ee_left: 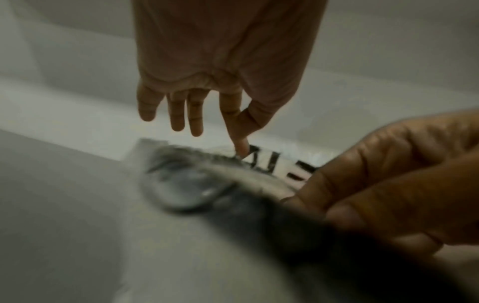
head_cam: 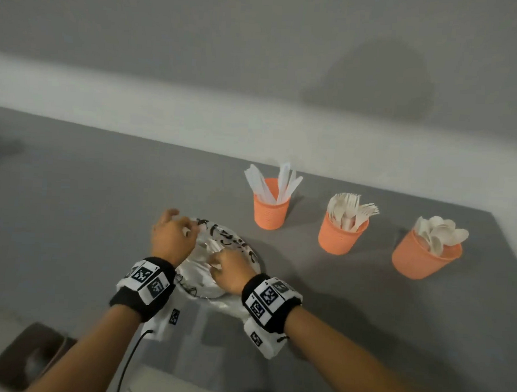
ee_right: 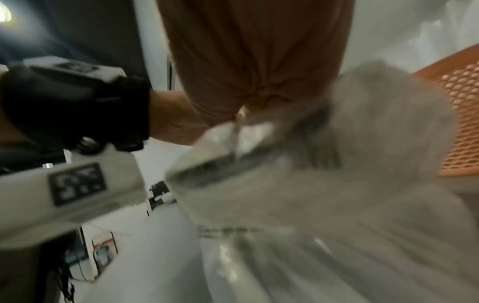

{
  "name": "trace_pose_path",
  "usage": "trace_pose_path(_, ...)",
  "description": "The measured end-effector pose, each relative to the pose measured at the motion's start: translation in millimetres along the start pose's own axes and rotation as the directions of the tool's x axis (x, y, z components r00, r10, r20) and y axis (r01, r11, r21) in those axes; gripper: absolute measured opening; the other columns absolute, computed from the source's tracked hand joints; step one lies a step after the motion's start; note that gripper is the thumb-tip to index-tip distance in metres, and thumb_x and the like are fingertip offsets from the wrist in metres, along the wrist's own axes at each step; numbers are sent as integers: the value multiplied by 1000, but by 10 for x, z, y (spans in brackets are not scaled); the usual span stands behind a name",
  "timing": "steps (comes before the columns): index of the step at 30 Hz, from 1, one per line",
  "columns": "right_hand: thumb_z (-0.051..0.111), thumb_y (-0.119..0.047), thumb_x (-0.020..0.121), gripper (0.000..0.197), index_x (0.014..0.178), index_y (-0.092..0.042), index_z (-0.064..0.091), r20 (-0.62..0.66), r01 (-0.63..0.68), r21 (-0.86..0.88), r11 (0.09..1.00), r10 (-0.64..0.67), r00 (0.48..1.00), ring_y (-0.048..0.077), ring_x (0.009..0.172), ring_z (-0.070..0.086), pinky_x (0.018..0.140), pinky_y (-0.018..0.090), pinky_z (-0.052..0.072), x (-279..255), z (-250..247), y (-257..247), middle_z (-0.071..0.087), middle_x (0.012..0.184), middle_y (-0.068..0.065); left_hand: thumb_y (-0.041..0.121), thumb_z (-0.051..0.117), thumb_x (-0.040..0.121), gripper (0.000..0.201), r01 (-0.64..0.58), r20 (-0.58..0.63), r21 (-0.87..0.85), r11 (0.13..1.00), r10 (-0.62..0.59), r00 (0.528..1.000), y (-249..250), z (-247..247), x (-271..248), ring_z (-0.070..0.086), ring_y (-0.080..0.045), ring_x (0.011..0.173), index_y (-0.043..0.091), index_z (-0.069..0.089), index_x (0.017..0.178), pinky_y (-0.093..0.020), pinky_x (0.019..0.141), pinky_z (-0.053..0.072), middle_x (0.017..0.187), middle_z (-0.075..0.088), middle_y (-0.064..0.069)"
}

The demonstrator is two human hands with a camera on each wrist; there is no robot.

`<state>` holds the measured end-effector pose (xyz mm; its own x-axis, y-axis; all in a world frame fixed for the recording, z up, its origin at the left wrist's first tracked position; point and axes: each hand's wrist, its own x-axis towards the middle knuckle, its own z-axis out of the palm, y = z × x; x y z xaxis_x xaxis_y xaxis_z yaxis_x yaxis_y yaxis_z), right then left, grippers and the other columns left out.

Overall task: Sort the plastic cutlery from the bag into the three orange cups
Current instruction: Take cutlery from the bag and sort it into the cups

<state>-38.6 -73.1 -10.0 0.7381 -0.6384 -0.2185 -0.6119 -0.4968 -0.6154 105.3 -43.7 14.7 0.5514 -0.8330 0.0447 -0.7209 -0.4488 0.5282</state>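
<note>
Both hands on bag (head_cam: 217, 271), mid-table (head_cam: 70, 216)
Three cups right of it: knives (head_cam: 271, 210); forks (head_cam: 340, 237); spoons (head_cam: 421, 260); left hand (head_cam: 172, 236) pinches bag's far edge, other fingers loose; right hand (head_cam: 227, 272) curled on bag's near side.

Dim, flat indoor light, soft shadows, heavy motion blur in both wrist views, wide-angle edge distortion.

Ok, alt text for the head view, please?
Both hands work at a clear printed bag on a grey table. To its right, three orange cups hold knives, forks and spoons.
</note>
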Motion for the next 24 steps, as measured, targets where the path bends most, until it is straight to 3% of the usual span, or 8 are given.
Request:
trace_pose_path(3,60,-26,86,54,134,-6,44,-9,-114,-87,990,113,994,36,130,37,109,44,33,129,95,85,38,140,19,11,59,84,22,81,191,71,994,-93,977,-227,6,-35,34,-31,135,14,68,103,-40,110,29,147,31,-14)
trace_pose_path(6,73,-41,74,96,145,-6,19,35,-207,-65,976,210,977,36,138,23,114,47,26,185,117,131,20,151,19,-3,51,83,38,52,291,11,999,-53,955,-272,4,-85,48,-33,123,10,62,117,-35,103,36,136,48,-16)
trace_pose_path(8,76,-47,68,107,146,-4,15,96,-252,-76,965,259,961,32,138,27,113,44,27,245,119,143,26,150,16,-8,45,81,46,12,279,-26,1000,-4,960,-252,-14,-113,54,-31,117,11,61,119,-33,99,40,125,60,-12)
trace_pose_path(12,81,-48,62,89,132,-11,41,105,-310,51,949,303,947,28,122,50,101,40,43,374,133,121,55,128,8,-10,43,79,51,-45,238,-99,994,68,969,-208,-63,-147,58,-26,109,16,61,119,-29,91,42,114,66,-5)
trace_pose_path(15,82,-42,62,86,134,-15,43,33,-298,131,946,296,954,26,119,51,99,37,42,393,112,114,57,127,6,-7,45,79,48,-57,213,-122,991,82,974,-220,-94,-164,59,-24,104,18,63,116,-28,89,43,111,67,-1)
trace_pose_path(19,75,-26,72,59,125,-13,52,-47,-269,137,953,278,959,27,110,58,87,30,45,379,90,145,63,118,9,-5,47,79,43,-8,160,-163,987,35,987,-262,-146,-148,61,-26,101,16,66,111,-32,90,47,107,69,-3)
trace_pose_path(24,77,-34,68,74,130,-12,46,-41,-309,42,950,311,950,27,118,52,98,37,43,356,131,100,55,128,8,3,48,85,35,2,167,-108,994,16,986,-239,-151,-120,61,-26,107,16,66,112,-33,93,47,117,67,-6)
